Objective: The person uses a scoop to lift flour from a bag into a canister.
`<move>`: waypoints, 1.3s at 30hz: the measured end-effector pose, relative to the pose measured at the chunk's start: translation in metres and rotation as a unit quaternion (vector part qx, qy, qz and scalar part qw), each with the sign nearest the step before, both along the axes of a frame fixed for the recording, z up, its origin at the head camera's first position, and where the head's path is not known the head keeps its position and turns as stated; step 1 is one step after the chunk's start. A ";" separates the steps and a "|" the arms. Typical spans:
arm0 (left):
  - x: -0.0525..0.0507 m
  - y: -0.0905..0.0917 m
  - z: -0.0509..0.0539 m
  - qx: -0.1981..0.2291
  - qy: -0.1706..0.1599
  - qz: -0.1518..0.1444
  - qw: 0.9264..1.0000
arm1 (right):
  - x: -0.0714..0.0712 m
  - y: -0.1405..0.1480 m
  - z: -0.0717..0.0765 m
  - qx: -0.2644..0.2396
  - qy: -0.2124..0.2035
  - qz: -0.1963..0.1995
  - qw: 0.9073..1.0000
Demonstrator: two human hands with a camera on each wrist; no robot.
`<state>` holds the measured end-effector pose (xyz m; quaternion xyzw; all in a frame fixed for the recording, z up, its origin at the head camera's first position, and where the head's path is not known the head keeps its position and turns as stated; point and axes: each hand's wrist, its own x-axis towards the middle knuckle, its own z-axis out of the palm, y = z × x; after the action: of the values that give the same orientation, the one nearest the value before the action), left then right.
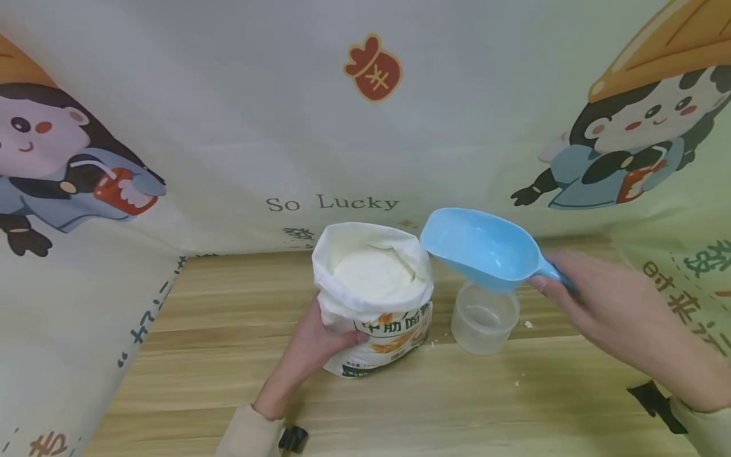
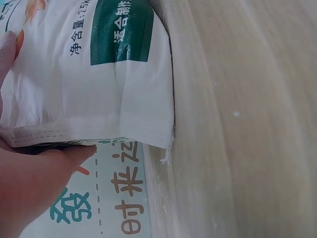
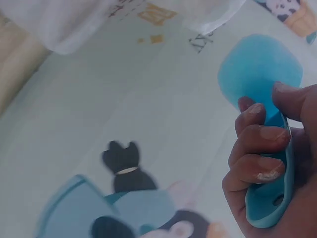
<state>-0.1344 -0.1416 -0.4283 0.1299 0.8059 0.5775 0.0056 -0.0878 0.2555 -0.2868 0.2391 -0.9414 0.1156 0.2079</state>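
Note:
A white flour bag (image 1: 394, 330) stands upright with its top rolled open, and white flour (image 1: 374, 273) shows inside. My left hand (image 1: 325, 336) grips the bag's left side, thumb across the printed front; the left wrist view shows the bag's lower corner and part of that hand (image 2: 34, 183). My right hand (image 1: 605, 298) holds a blue scoop (image 1: 485, 244) by its handle, above and right of the bag's mouth. The scoop's bowl looks empty. In the right wrist view, the fingers curl round the handle and carry white powder. Below the scoop stands a clear plastic tub (image 1: 485, 320).
The wooden tabletop (image 1: 188, 355) has small white specks near the tub. A printed cloth (image 1: 240, 127) with cartoon figures and lettering rises behind the table and along both sides.

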 end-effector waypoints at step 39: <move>0.008 0.002 0.022 -0.020 0.012 0.024 0.999 | -0.022 -0.107 0.066 0.255 -0.007 0.054 0.965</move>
<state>-0.1264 -0.1392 -0.4065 0.1173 0.8202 0.5597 -0.0154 -0.1099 0.1481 -0.2213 0.3339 -0.9269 -0.1159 0.1266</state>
